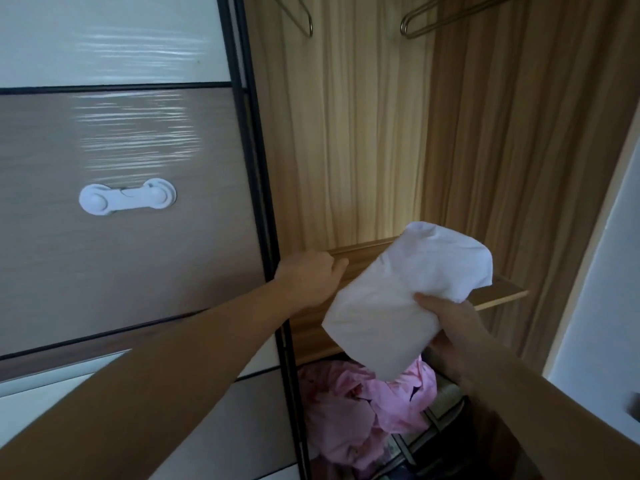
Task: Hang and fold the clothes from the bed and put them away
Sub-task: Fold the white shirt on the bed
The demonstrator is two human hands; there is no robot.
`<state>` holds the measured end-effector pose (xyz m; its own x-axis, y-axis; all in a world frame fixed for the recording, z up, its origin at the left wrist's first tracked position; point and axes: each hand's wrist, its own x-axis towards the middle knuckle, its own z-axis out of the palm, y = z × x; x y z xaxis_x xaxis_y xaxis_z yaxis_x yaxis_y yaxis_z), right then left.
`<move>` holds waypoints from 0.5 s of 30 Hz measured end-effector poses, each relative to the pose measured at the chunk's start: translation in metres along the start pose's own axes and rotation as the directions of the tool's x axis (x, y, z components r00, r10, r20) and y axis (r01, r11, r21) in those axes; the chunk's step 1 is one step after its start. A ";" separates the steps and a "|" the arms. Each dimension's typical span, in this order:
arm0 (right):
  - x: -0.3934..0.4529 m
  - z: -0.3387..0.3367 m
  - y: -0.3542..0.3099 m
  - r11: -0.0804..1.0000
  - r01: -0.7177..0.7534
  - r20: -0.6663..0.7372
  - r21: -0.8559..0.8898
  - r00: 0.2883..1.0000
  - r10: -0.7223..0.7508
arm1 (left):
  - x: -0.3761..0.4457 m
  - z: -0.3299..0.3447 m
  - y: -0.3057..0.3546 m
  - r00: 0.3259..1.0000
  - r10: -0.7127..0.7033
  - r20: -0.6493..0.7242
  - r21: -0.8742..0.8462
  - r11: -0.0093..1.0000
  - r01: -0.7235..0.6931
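Observation:
My right hand point(446, 336) grips a folded white garment point(398, 299) by its lower right side and holds it up in front of the open wardrobe, over the front edge of a wooden shelf point(498, 294). My left hand point(311, 277) reaches past the dark frame of the sliding door point(263, 188) and rests on the shelf's left end, fingers curled. It holds nothing that I can see.
Two empty hangers point(415, 20) hang at the top of the wardrobe. Crumpled pink clothes point(363, 410) lie in the compartment below the shelf. A white child lock point(128, 197) sits on the brown door panel at left. A pale wall borders the right side.

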<state>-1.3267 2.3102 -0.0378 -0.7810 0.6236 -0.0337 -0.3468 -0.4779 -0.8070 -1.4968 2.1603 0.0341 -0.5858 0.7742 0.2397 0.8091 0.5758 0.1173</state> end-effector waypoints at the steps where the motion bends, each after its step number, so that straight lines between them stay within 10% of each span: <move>1: 0.000 0.001 -0.007 1.000 -0.012 0.031 -0.006 0.999 0.012 | 0.002 0.002 0.009 0.995 -0.098 0.030 -0.317 0.943 0.102; 3: 0.000 0.004 -0.025 0.997 -0.044 0.097 -0.063 0.994 0.050 | 0.008 0.008 0.029 0.960 -0.153 0.235 -0.703 0.655 0.276; 7: 0.014 -0.003 -0.058 0.987 -0.102 0.186 -0.124 0.975 0.124 | 0.022 0.040 0.051 0.854 0.005 0.520 -0.843 0.164 0.512; 15: 0.121 -0.060 -0.083 0.899 -0.257 0.164 -0.355 0.929 0.330 | 0.088 0.099 0.071 0.803 0.047 0.595 -0.792 -0.135 0.595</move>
<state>-1.3609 2.4623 -0.0107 -0.9257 0.3203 -0.2014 0.0736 -0.3698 -0.9262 -1.4954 2.2955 -0.0316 -0.4604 0.8045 -0.3752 -0.4202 0.1749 0.8904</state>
